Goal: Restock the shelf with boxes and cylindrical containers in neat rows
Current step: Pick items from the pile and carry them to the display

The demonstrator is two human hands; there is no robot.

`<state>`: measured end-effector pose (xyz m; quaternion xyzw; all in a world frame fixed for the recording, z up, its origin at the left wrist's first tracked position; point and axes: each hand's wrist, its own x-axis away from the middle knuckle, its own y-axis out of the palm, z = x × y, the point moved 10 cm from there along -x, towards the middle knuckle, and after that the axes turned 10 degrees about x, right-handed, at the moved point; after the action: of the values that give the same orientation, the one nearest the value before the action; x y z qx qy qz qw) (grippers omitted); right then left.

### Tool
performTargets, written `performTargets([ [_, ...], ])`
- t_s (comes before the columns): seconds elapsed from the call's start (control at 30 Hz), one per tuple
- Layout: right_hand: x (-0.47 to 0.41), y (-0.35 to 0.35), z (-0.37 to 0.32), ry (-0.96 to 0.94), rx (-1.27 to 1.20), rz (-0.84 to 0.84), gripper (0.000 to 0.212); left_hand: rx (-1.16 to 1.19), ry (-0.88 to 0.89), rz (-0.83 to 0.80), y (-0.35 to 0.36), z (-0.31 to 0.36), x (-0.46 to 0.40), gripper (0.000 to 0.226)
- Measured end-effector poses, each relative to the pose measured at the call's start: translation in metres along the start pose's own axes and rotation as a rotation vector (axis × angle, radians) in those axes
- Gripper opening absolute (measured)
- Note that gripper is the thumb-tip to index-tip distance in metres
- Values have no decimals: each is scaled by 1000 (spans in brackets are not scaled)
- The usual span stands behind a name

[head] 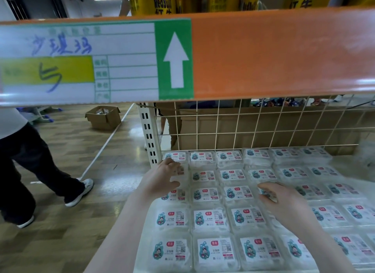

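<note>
**A:** ok so what's over on the left?

**B:** another person (30,161) in dark trousers and sneakers out on the wooden floor, with an open cardboard box (103,118) further back. Overhead there's an orange shelf beam (284,53) with a handwritten label (77,63) and a white arrow on green.

**A:** and the hands?

**B:** left hand (162,179) sits on the clear plastic boxes (211,218) in the leftmost column, near the back corner by the shelf upright (149,134). Its grip looks loose, fingers lying over a box; can't tell if it's really holding it. Right hand (284,203) is mid-shelf, fingers curled on a box edge there.

**A:** stock?

**B:** labelled boxes lie flat in tidy rows across the shelf, wire mesh (263,124) behind them.
</note>
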<state>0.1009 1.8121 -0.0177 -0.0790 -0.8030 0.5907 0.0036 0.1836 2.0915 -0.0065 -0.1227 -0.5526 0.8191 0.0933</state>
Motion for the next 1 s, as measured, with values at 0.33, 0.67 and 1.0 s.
performTargets([
  [0.33,14,-10,13,56,16,59,30,71,30,31,0,3,9,61],
  [0.67,37,-42,60,180,37,277,29,125,5,172,5,66,50,53],
  [1.0,100,-90,188,311,61,478,25,99,-27,153,41,190,62,45],
])
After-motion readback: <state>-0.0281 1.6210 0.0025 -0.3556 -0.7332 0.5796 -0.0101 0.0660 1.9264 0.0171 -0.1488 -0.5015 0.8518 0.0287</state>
